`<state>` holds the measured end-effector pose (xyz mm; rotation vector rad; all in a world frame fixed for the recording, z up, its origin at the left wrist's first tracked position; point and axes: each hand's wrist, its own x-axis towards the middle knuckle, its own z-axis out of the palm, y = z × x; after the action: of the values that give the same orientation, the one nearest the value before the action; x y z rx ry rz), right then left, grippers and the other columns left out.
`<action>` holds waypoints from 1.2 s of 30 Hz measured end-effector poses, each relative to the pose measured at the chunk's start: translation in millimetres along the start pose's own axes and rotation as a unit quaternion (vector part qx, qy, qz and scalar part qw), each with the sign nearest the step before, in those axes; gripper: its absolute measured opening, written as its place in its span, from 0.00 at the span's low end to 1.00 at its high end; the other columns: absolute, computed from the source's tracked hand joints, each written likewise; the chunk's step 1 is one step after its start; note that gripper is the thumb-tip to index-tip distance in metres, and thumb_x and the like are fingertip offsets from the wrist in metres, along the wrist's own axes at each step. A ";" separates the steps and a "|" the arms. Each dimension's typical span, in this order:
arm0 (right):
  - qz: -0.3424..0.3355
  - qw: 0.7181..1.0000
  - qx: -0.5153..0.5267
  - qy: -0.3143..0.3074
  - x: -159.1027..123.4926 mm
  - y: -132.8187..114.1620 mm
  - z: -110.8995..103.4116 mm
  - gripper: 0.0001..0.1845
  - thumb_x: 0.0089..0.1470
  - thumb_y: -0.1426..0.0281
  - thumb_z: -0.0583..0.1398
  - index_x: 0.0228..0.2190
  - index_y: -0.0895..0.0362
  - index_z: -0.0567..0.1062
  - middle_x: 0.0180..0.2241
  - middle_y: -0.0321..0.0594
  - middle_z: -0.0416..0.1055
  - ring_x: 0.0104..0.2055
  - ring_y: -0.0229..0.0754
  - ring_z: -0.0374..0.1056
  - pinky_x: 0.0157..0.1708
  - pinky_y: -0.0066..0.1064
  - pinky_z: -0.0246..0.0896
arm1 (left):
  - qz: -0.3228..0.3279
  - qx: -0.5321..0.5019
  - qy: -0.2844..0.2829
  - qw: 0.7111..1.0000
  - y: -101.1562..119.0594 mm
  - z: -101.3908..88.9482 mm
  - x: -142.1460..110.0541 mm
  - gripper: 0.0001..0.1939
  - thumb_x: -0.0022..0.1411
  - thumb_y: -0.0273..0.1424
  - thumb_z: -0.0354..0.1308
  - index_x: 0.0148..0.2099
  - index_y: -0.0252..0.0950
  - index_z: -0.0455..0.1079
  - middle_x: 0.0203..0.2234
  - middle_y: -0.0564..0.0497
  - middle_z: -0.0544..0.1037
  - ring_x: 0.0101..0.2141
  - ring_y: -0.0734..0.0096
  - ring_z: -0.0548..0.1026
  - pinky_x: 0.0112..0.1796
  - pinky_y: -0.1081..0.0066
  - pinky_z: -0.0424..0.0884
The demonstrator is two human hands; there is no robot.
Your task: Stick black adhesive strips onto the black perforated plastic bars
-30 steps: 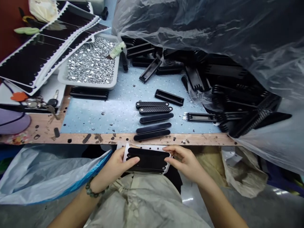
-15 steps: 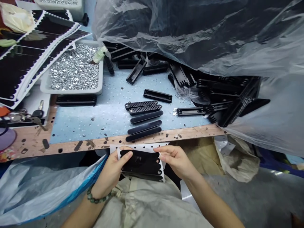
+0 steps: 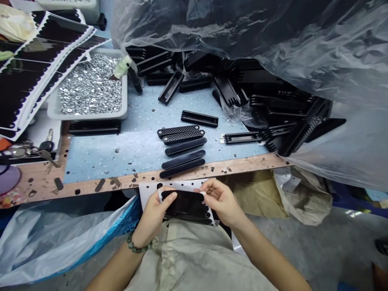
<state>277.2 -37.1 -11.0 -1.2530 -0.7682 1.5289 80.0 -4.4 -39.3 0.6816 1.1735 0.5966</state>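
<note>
Between my hands, just below the table's front edge, is a sheet of black stickers (image 3: 185, 206) on white backing, its strips round-ended. My left hand (image 3: 156, 212) grips the left side, thumb on top. At the upper right corner, my right hand (image 3: 221, 202) pinches the sheet's edge between thumb and forefinger; whether a strip end is lifted there I cannot tell. Behind it lies a white sheet with black dots (image 3: 188, 184). Straight ahead on the table are several dark, smooth strips (image 3: 184, 160) and two black bars with a mesh pattern (image 3: 183, 134).
A grey bin of small metal parts (image 3: 124, 101) stands at the left, beside a stack of sticker sheets (image 3: 33, 68). Keys (image 3: 47, 145) lie near the left edge. Black plastic pieces (image 3: 273, 109) are piled at the back right under clear plastic film (image 3: 333, 48).
Both hands and the sticker sheet have shifted slightly right in the view. The sheet's lower part looks tilted further away, and the right fingers are more bent at its corner.
</note>
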 end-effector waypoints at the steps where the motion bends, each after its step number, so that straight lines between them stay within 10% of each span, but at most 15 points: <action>1: -0.050 0.997 -0.051 0.022 -0.2 1.4 -2.1 0.11 0.49 0.66 0.64 0.32 0.56 0.67 0.28 0.36 0.66 0.29 0.34 0.64 0.33 0.27 0.64 | 0.020 0.012 0.006 1.000 -0.5 -1.7 -0.5 0.17 0.54 0.40 0.63 0.38 0.33 0.68 0.30 0.51 0.73 0.32 0.72 0.71 0.35 0.74 0.67; 7: -0.242 0.888 -0.387 0.051 -5.4 -4.9 -11.9 0.06 0.53 0.78 0.55 0.30 0.55 0.69 0.29 0.37 0.63 0.33 0.37 0.62 0.34 0.28 0.61 | 0.146 0.184 0.044 0.971 9.4 -3.4 -8.9 0.11 0.58 0.37 0.59 0.37 0.33 0.71 0.31 0.50 0.74 0.36 0.69 0.71 0.41 0.73 0.66; 12: -0.173 0.900 -0.399 0.001 -7.0 -14.1 -11.0 0.07 0.55 0.75 0.56 0.37 0.56 0.71 0.33 0.40 0.69 0.36 0.38 0.67 0.36 0.29 0.64 | 0.171 0.248 0.033 0.953 15.0 1.3 -13.1 0.11 0.59 0.37 0.57 0.41 0.35 0.70 0.37 0.48 0.75 0.40 0.66 0.73 0.44 0.70 0.67; 15: -0.235 0.871 -0.428 0.042 -7.6 -9.6 -4.5 0.03 0.56 0.75 0.57 0.33 0.56 0.68 0.32 0.39 0.70 0.36 0.39 0.68 0.39 0.33 0.65 | 0.192 0.288 0.001 0.938 10.6 4.5 -12.5 0.14 0.58 0.34 0.59 0.47 0.37 0.67 0.43 0.47 0.73 0.45 0.65 0.72 0.46 0.69 0.67; 18: -0.305 0.840 -0.443 -0.065 -17.1 -12.5 2.5 0.06 0.58 0.77 0.55 0.34 0.54 0.67 0.35 0.37 0.73 0.40 0.39 0.70 0.58 0.48 0.54 | 0.224 0.328 0.026 0.917 3.8 8.1 -7.6 0.18 0.60 0.31 0.56 0.53 0.38 0.62 0.43 0.47 0.72 0.45 0.67 0.72 0.47 0.69 0.67; 21: -0.274 0.878 -0.350 -0.179 -32.1 -29.5 -1.2 0.03 0.59 0.73 0.55 0.34 0.52 0.67 0.36 0.36 0.72 0.42 0.40 0.70 0.63 0.54 0.43 | 0.231 0.362 0.036 0.903 -0.2 7.1 -2.4 0.19 0.62 0.30 0.52 0.55 0.37 0.57 0.42 0.46 0.72 0.45 0.67 0.72 0.47 0.68 0.68; 24: -0.266 0.942 -0.198 -0.049 -37.3 -46.3 -16.0 0.07 0.60 0.66 0.55 0.30 0.53 0.67 0.35 0.40 0.64 0.37 0.40 0.67 0.55 0.50 0.60 | 0.233 0.396 0.018 0.888 4.5 -1.7 -8.1 0.23 0.64 0.31 0.51 0.60 0.39 0.52 0.48 0.44 0.69 0.50 0.65 0.69 0.51 0.64 0.65; 28: -0.229 0.961 -0.147 0.053 -23.1 -48.5 -27.3 0.09 0.57 0.66 0.58 0.27 0.56 0.68 0.36 0.41 0.57 0.34 0.38 0.62 0.45 0.40 0.68 | 0.321 0.378 0.029 0.868 24.1 -15.9 -33.0 0.31 0.61 0.35 0.57 0.64 0.46 0.49 0.57 0.43 0.58 0.59 0.58 0.58 0.57 0.60 0.58; 33: -0.197 0.968 -0.150 0.038 -6.2 -33.0 -18.8 0.10 0.57 0.65 0.58 0.26 0.56 0.68 0.36 0.42 0.58 0.36 0.39 0.63 0.42 0.38 0.68 | 0.197 0.147 -0.094 0.965 49.2 -5.5 -38.8 0.29 0.57 0.44 0.60 0.58 0.43 0.56 0.46 0.45 0.67 0.42 0.65 0.71 0.39 0.71 0.70; 36: -0.199 0.945 -0.259 0.032 -1.4 -29.2 -22.0 0.07 0.58 0.67 0.58 0.28 0.55 0.71 0.37 0.43 0.62 0.39 0.41 0.65 0.41 0.37 0.68 | 0.125 0.097 -0.056 0.986 56.4 7.2 -25.2 0.13 0.60 0.39 0.58 0.42 0.37 0.64 0.33 0.49 0.69 0.31 0.74 0.71 0.29 0.77 0.67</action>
<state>306.7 -31.3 9.9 -1.4025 -1.3475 0.9814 75.9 13.2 20.2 1.0265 1.0571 0.6508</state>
